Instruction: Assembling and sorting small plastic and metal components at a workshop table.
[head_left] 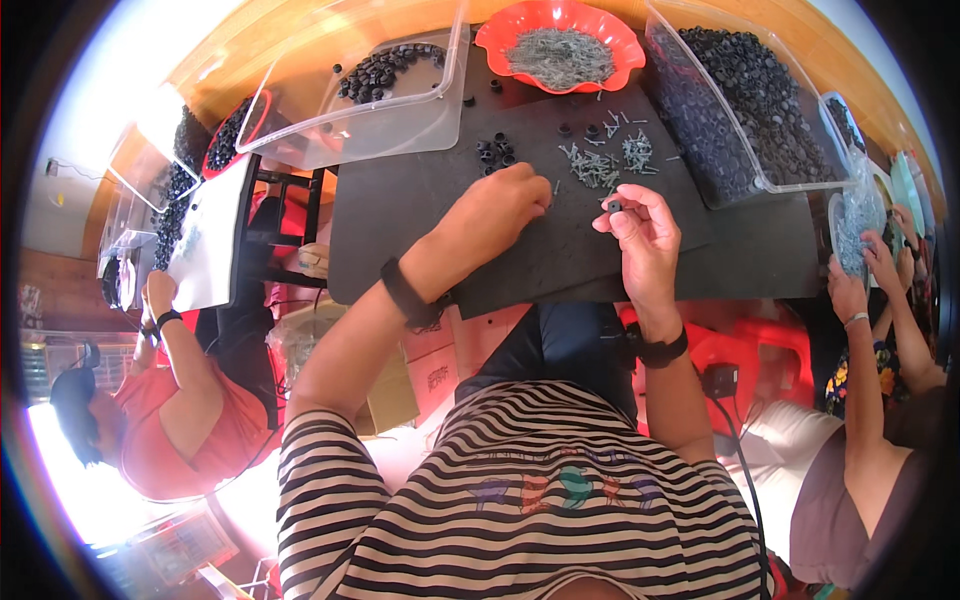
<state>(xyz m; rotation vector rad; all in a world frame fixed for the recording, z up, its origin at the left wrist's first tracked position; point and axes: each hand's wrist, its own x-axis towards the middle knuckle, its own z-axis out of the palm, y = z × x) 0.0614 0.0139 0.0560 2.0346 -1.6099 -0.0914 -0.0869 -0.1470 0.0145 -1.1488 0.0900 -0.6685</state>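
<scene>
Black washer (614,205) pinched in right hand (645,235) fingertips; left hand (495,215) closed on a screw (556,188), near the black mat's (400,210) screw pile (605,160).

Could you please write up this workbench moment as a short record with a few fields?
Surface: black mat on a wooden table
Left hand: left hand resting on the mat beside a loose screw
Right hand: right hand pinching a small black ring at the fingertips
Loose parts: pile of screws, cluster of black rings
Containers: red bowl of screws, clear bin of black rings, second clear bin nearly empty
Others: people at both sides
</scene>
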